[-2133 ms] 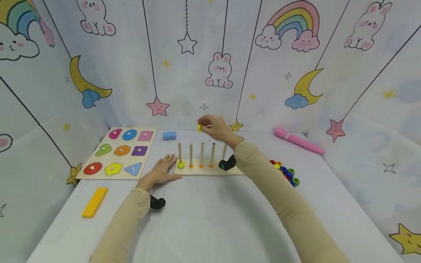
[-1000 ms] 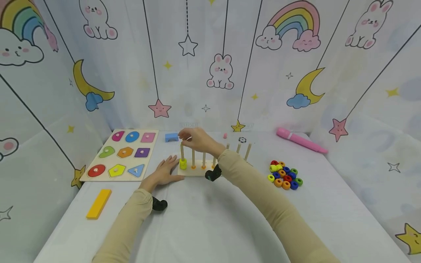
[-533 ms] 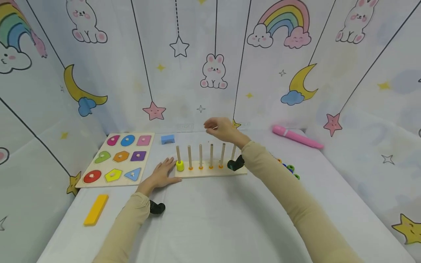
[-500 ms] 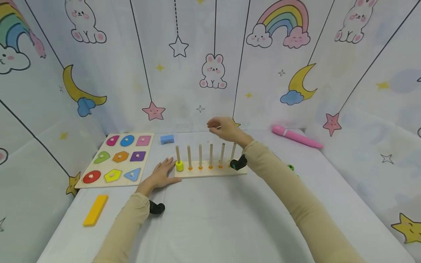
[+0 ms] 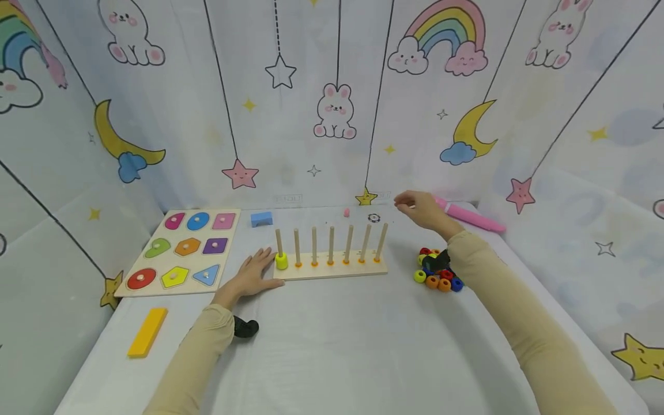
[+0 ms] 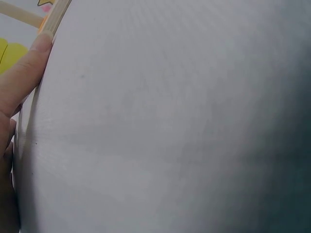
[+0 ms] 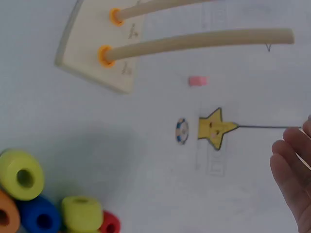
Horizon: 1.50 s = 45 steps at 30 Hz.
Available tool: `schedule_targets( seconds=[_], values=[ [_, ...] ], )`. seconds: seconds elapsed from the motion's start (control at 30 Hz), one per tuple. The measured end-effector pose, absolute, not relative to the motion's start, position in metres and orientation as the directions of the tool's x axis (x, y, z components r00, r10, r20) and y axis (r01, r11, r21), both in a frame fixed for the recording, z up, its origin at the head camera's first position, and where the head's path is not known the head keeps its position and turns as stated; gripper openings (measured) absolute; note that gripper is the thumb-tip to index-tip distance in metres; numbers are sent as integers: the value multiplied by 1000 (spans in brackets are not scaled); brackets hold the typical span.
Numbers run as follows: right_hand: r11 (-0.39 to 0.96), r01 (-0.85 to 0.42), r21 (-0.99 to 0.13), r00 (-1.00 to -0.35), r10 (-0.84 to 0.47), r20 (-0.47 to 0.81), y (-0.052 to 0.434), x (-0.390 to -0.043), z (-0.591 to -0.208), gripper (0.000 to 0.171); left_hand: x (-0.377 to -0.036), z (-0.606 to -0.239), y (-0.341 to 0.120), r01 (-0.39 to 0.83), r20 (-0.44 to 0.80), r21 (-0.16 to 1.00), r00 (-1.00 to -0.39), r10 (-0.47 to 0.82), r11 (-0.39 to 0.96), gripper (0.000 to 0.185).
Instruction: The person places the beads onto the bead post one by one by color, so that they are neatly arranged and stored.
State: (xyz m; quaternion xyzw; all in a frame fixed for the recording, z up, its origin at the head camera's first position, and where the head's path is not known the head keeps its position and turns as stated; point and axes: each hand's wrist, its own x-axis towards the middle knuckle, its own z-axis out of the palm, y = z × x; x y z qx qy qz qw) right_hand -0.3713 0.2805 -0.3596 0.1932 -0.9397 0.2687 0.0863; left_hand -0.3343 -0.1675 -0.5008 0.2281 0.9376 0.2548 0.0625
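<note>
A wooden peg board (image 5: 337, 269) with a row of upright pegs lies mid-table. Yellow beads (image 5: 281, 261) sit on its leftmost peg. My left hand (image 5: 252, 275) lies flat on the table with straight fingers, and one fingertip (image 6: 36, 51) touches the board's left end (image 6: 54, 22). My right hand (image 5: 421, 208) hovers empty, fingers (image 7: 291, 167) relaxed, above and behind a pile of coloured beads (image 5: 437, 271). The same beads (image 7: 29, 194) show at the lower left of the right wrist view, below the board's right end (image 7: 97, 73).
A shape puzzle board (image 5: 181, 251) lies at the left, with a yellow flat block (image 5: 147, 331) in front of it. A blue block (image 5: 261, 218), a small pink piece (image 5: 346, 212) and a small ring mark (image 5: 373, 218) sit behind the pegs. A pink pen (image 5: 469, 218) lies back right.
My right hand slid a yellow bead onto the leftmost peg, let go, then swung right to hover over the bead pile. The left hand stayed put.
</note>
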Motion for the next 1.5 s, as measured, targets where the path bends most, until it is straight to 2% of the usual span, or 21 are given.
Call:
schedule_targets(
  seconds=[0.23,0.47,0.83,1.2,1.5],
  values=[
    [804,-346,-485,-938,-296,179,330,-353,-395,21,-334,-496,-168,394,-4,496,-890,455,774,89],
    [821,-299,-486,-953,-282,110,351,-345,-412,23,-339,-490,-170,405,22,489,-891,453,773,87],
    [846,-313,-432,-946,-316,68,362,-342,-437,23,-338,-486,-171,409,35,482,-893,450,775,86],
    [854,-347,-388,-936,-340,89,356,-336,-455,28,-334,-492,-168,399,17,496,-893,451,771,88],
    [862,-348,-368,-936,-344,78,354,-335,-457,27,-331,-498,-165,390,10,494,-896,444,777,87]
  ],
)
